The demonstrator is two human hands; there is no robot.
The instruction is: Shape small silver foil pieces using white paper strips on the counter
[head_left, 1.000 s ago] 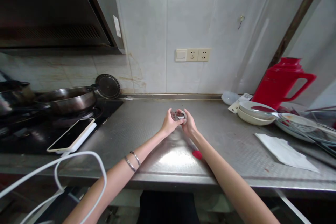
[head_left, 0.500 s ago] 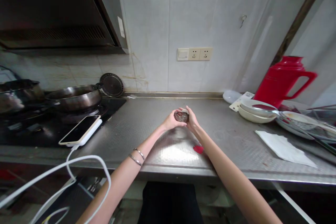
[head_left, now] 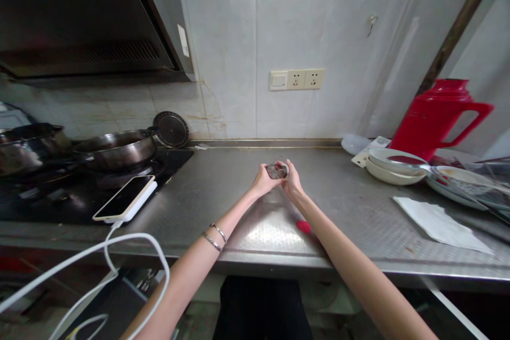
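Observation:
Between my two hands is a small round container (head_left: 276, 171), greyish and see-through like glass, with something dark inside that I cannot make out. My left hand (head_left: 264, 181) is closed around its left side, a bit above the metal counter (head_left: 207, 186). My right hand (head_left: 292, 179) wraps its right side, the fingers partly hiding the rim. Beneath my right forearm a small red piece (head_left: 303, 227) lies on the counter; its kind is unclear.
On the left, a phone (head_left: 125, 199) with a white cable lies by the stove (head_left: 48, 207), which bears a pan (head_left: 119, 151). At right stand a red thermos (head_left: 434, 117), stacked bowls (head_left: 394, 175), and a white paper napkin (head_left: 442, 226).
The round container looks slightly tilted in my hands, and its inside appears lighter. My left fingers have shifted along its edge. The whole view has moved slightly.

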